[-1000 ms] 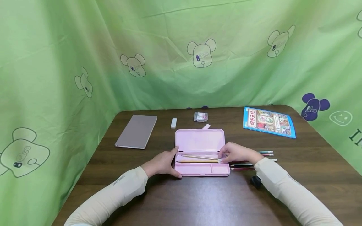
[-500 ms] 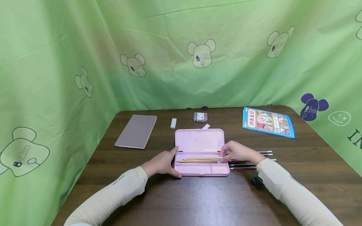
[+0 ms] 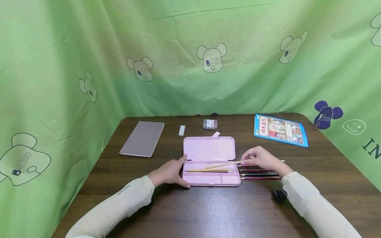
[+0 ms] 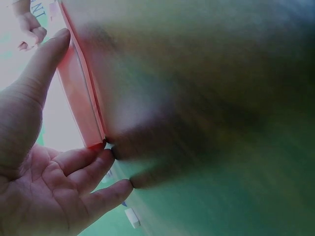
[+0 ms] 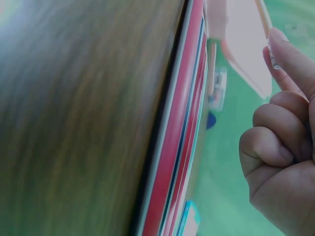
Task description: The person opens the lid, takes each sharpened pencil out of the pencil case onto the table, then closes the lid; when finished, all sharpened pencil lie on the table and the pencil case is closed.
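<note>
An open pink pencil case (image 3: 213, 148) lies on the table, lid tilted back. My left hand (image 3: 169, 172) rests at its left end, thumb by the front corner and fingers by the back one; in the left wrist view those fingers touch the case's end (image 4: 86, 108) with little bend. Between thumb and forefinger, my right hand (image 3: 262, 160) pinches a pale wooden pencil (image 3: 221, 165) by its end, slanting over the long compartment. A metal-banded pencil end (image 5: 274, 61) shows between those fingertips in the right wrist view. Another yellow pencil (image 3: 208, 171) lies inside the long compartment.
Several dark and red pencils (image 3: 257, 174) lie right of the case, partly under my right hand. Behind stand a white eraser (image 3: 182, 130) and a small clear box (image 3: 210, 124). A grey notebook (image 3: 143, 138) lies left, a blue-edged booklet (image 3: 281, 130) right.
My right hand has moved right and lifted one end of the pinched pencil, which lay almost level beside the other pencil half a second ago. My left hand stays at the case.
</note>
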Tool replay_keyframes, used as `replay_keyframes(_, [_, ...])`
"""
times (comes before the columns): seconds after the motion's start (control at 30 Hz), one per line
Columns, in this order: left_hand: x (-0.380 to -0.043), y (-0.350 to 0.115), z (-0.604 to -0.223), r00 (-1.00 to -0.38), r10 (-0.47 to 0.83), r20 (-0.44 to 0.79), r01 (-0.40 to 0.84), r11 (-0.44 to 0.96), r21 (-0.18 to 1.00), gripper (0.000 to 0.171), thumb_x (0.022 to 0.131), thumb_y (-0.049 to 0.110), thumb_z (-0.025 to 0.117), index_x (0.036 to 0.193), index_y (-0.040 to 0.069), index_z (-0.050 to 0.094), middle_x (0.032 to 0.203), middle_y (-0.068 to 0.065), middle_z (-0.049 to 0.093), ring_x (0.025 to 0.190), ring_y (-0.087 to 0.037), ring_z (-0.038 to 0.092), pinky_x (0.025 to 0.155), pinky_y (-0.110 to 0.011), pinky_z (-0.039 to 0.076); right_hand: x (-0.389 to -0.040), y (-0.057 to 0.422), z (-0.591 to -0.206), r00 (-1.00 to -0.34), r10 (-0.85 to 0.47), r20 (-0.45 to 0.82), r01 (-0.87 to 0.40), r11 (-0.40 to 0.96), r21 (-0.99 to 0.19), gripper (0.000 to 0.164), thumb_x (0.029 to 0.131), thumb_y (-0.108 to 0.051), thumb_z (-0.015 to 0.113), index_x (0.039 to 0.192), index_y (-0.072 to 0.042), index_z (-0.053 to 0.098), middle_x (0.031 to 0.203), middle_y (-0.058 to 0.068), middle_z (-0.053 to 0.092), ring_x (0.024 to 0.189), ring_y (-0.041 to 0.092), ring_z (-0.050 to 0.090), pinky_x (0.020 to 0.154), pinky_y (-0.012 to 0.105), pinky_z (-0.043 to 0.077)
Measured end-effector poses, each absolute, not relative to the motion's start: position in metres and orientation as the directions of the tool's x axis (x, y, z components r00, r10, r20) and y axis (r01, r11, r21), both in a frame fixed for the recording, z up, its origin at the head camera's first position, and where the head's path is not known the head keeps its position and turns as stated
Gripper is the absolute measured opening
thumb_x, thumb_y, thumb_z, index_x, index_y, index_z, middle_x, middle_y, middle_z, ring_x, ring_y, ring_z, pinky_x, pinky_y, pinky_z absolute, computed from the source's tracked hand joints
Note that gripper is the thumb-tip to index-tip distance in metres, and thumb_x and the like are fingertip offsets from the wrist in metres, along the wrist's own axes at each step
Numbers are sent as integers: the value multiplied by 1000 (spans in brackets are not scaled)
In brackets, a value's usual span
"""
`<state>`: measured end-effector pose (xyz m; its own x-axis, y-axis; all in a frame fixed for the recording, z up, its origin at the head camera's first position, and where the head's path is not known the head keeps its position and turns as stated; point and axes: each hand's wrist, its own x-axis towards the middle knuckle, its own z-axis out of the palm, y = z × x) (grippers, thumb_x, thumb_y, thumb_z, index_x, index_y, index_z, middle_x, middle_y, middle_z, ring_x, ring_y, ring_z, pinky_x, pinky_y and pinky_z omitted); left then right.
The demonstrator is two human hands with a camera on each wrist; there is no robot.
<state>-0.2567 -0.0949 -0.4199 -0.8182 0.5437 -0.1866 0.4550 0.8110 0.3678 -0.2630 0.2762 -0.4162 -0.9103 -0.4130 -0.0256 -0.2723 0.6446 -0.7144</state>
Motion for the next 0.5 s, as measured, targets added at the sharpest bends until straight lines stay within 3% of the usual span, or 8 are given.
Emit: replay_keyframes(0.5, [-256,-95,-421,-815,557,-160,475,800,366,118,59,55,81,145,0,22,131,-19,53,113,-27,56,97,-38,44,-248,314,-406,-954,-296,-44,-167,648,-743,22,78,-26,74,87,-6,72,57,-3,53,51,3,35,47,23,34])
